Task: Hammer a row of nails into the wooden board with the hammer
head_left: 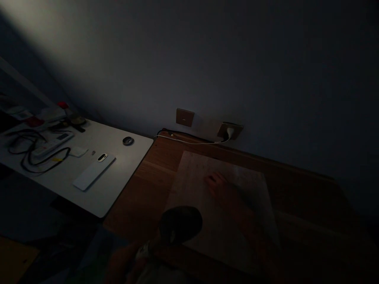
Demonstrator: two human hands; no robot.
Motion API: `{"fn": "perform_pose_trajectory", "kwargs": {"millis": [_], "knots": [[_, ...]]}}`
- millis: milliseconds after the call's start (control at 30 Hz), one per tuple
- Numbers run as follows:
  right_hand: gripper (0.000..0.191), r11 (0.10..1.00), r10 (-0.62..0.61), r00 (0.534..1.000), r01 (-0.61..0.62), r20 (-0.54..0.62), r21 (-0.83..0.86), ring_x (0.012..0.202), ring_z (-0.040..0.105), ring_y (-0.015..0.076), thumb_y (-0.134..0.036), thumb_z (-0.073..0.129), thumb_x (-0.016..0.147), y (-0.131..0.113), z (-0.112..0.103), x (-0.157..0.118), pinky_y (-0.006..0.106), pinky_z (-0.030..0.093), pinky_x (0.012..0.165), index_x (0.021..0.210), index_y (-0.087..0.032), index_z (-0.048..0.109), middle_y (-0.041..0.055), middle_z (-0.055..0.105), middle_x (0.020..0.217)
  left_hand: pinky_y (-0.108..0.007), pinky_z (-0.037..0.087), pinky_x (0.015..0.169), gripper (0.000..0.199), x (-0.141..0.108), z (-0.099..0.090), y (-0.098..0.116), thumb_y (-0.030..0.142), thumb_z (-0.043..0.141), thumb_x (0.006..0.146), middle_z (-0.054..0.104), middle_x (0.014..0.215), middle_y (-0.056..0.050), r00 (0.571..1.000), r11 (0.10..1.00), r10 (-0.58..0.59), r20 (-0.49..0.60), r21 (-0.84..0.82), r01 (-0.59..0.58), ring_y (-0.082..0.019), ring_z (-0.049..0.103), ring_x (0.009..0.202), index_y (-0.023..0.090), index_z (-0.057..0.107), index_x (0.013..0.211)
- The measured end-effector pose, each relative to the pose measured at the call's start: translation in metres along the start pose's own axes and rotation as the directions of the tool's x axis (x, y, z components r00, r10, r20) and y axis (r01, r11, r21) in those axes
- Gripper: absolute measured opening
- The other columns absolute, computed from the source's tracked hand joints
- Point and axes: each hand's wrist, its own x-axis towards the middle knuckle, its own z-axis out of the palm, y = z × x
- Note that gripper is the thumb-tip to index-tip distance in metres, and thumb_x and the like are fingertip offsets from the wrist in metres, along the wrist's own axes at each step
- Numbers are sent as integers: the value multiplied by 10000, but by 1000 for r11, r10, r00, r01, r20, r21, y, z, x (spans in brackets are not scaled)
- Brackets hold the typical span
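Two bare hands work low in a very dim frame. Right of centre, the right hand (217,185) lies over a pale rectangular board (189,193), fingers bent; whether they pinch anything, I cannot tell. At the bottom, left of centre, the left hand (126,256) curls around the near end of a dark tool with a rounded oval head (182,224) — the individual fingers are too dark to make out. That head shows in front of the board's lower left edge. The board lies on a brown wooden table (142,193), which adjoins a white tabletop (124,161) at the left, bearing a flat whitish slab (91,175), a grey ring (126,141) and looped black cable (44,172).
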Motion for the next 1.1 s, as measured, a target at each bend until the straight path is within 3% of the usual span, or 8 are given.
{"fn": "perform_pose_trajectory", "kwargs": {"millis": [100,233,333,433,533,667,933,1100], "knots": [[300,998,-38,999,37,7,52,1066,677,282,-12,551,910,4,1,5,421,566,945,1046,-204,736,120,737,1105,-225,630,682,382,20,23,2,520,449,1083,838,952,-39,999,1000,31,-23,-4,-31,-191,799,766,261,713,1178],[259,988,-34,999,39,-32,149,1038,698,255,-39,579,903,15,5,16,401,567,951,1049,-203,714,103,739,1079,-243,576,600,470,70,30,9,563,405,1081,796,784,-45,995,1000,14,-100,-6,-15,-192,758,658,226,710,960],[250,973,1,997,16,-77,231,933,711,210,-52,583,885,23,7,33,338,578,867,1053,-195,700,88,740,1052,-240,435,464,493,113,25,16,553,439,1054,641,557,8,999,994,-47,-3,-102,47,-141,599,444,222,603,728],[232,955,37,992,-1,-117,296,836,696,189,-84,588,868,25,10,54,313,571,797,1038,-199,696,73,735,1001,-246,402,488,456,146,21,23,546,450,1019,629,584,7,977,965,-182,108,-173,199,-138,589,477,212,593,745],[259,943,63,987,-11,-146,334,872,696,204,-90,553,868,22,13,73,330,560,830,1042,-213,700,74,746,997,-253,407,535,453,168,19,29,562,425,1005,663,651,-10,921,915,-321,220,-181,361,-149,605,545,201,617,812],[302,934,75,988,-21,-137,356,938,701,216,-51,536,834,20,18,87,341,541,883,1026,-214,703,82,763,1029,-256,391,561,460,186,18,30,588,444,996,675,688,-12,868,874,-412,277,-148,462,-156,597,584,194,667,916],[375,926,111,993,-87,-43,368,850,704,186,10,525,818,16,20,96,298,530,802,1055,-214,710,62,778,993,-247,359,554,503,188,32,28,624,451,998,674,715,-22,851,860,-411,326,-171,481,-158,588,608,187,697,961],[205,912,193,981,-174,-13,372,863,730,225,-82,621,891,12,16,92,323,542,769,1016,-217,711,93,788,992,-250,353,550,526,188,38,37,659,452,980,637,688,-12,844,849,-408,348,-197,491,-159,574,598,188,661,873]]}}
